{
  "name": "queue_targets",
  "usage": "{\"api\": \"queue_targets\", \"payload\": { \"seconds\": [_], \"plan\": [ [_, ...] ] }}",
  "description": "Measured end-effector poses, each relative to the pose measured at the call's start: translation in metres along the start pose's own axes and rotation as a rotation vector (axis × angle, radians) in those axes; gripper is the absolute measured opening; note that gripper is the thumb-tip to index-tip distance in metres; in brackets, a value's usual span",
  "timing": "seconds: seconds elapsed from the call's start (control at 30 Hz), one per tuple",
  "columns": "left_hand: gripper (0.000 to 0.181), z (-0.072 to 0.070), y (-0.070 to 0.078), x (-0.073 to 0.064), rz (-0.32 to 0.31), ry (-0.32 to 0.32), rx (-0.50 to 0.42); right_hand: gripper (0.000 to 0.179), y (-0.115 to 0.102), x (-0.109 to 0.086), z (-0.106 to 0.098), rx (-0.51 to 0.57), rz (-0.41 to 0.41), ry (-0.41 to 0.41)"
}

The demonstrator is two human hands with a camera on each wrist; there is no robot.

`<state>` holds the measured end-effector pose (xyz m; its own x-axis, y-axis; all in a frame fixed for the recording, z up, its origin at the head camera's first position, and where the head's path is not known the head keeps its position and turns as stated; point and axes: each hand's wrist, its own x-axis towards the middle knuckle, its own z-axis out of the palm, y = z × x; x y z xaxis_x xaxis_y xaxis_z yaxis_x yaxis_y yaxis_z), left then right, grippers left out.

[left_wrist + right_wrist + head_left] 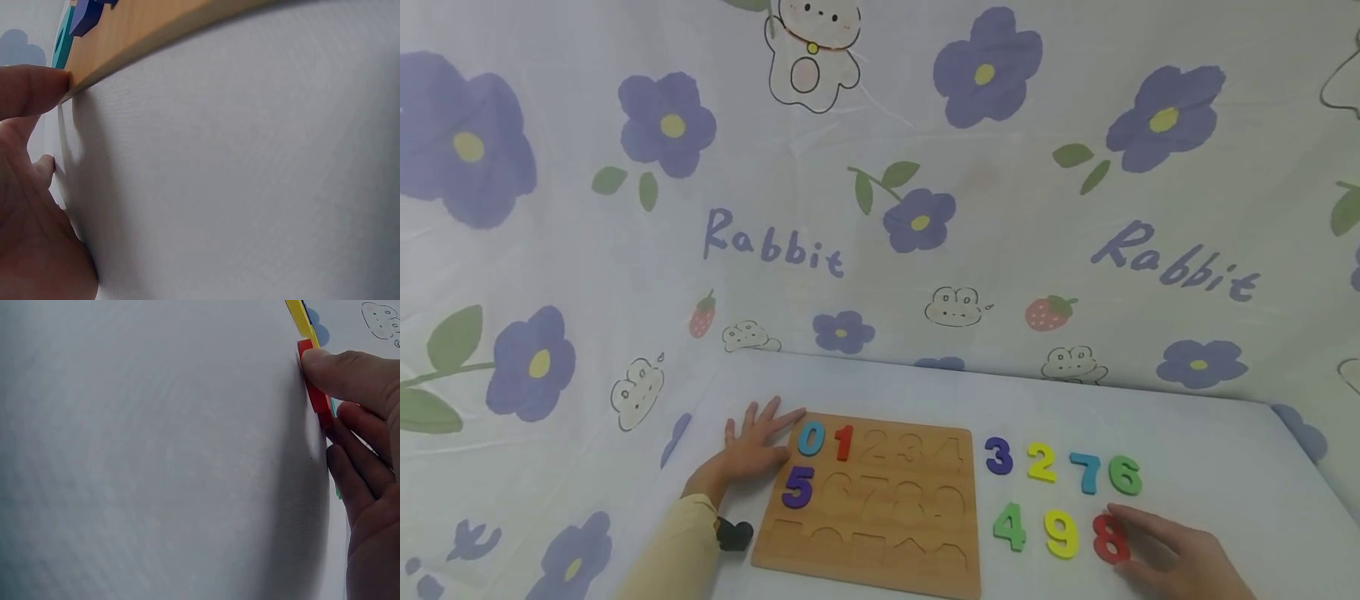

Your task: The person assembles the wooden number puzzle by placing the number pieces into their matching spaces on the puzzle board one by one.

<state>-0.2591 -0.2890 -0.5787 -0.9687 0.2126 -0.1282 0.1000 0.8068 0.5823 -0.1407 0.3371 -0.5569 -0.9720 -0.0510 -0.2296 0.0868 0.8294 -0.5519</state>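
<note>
A wooden number board [865, 575] lies on the white table, with a blue 0 [811, 438], a red 1 [843, 442] and a purple 5 [797, 487] in its recesses. My left hand [748, 454] rests at the board's left edge, fingers spread, the thumb [37, 90] touching the board's side. To the right of the board, my right hand [1187, 554] pinches a red 8 [1110, 539] between thumb and fingers. In the right wrist view the thumb lies on the red 8 [314, 394], which stays low over the tabletop.
Loose numbers stand in two rows right of the board: purple 3 [998, 456], yellow 2 [1042, 462], blue 7 [1086, 472], green 6 [1125, 475], green 4 [1010, 527] and yellow 9 [1061, 534]. A patterned cloth [880, 133] hangs behind the table.
</note>
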Motion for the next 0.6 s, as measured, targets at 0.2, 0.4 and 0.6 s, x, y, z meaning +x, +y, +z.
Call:
{"api": "queue_targets", "payload": {
  "seconds": [0.2,0.4,0.6],
  "plan": [
    [0.073,-0.004,0.004,-0.003,0.019,0.014,-0.019,0.078,-0.001,-0.001,0.0,-0.013,0.0,0.006],
    [0.073,-0.001,0.001,0.0,0.003,0.006,-0.004,0.077,-0.003,-0.002,-0.002,-0.015,0.003,0.019],
    [0.074,0.002,-0.002,0.003,0.004,0.005,0.01,0.077,-0.016,-0.015,-0.008,-0.031,-0.005,0.059]
  ]
}}
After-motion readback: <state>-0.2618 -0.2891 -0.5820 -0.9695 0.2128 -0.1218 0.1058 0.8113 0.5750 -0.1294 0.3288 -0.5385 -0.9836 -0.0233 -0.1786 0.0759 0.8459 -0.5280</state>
